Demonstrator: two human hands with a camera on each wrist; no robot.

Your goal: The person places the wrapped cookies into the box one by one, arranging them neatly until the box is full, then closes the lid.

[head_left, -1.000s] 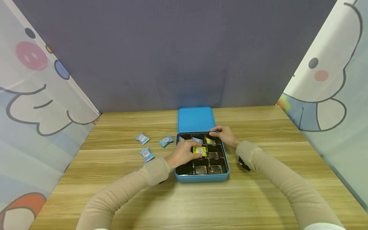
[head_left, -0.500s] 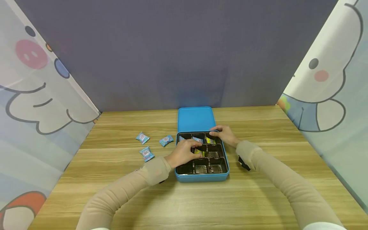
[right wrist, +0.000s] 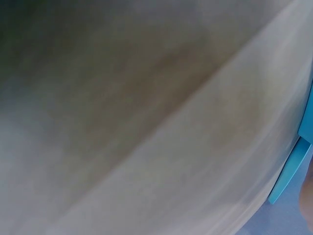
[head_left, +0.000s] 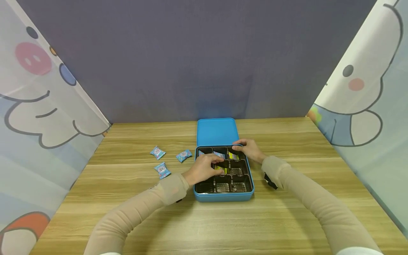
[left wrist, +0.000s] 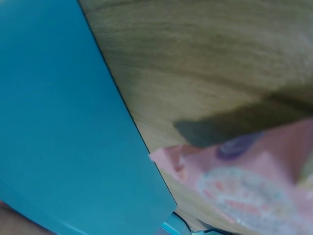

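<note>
A blue box (head_left: 224,199) with a black divided tray lies on the table, its lid folded back. In its middle compartment is a yellow wrapped candy (head_left: 221,169), partly covered by my left hand (head_left: 204,168), whose thumb and index finger stand apart over it. My right hand (head_left: 250,149) grips the box's far right rim, thumb on the inner side. Another yellow candy (head_left: 233,156) and a blue one (head_left: 219,155) sit in the back row, with a blue candy partly visible at back left. A pink wrapper (left wrist: 249,191) shows large in the left wrist view.
Left of the box lie blue wrapped candies: one near it (head_left: 183,156), one farther back (head_left: 157,152) and one in front (head_left: 163,170). The blue lid (head_left: 217,132) lies flat behind. A grey panel (head_left: 204,60) rises at the table's back edge.
The yellow candy has gone down from between my left fingertips into the middle compartment. The left hand has stayed over it, and the right hand has not moved from the rim.
</note>
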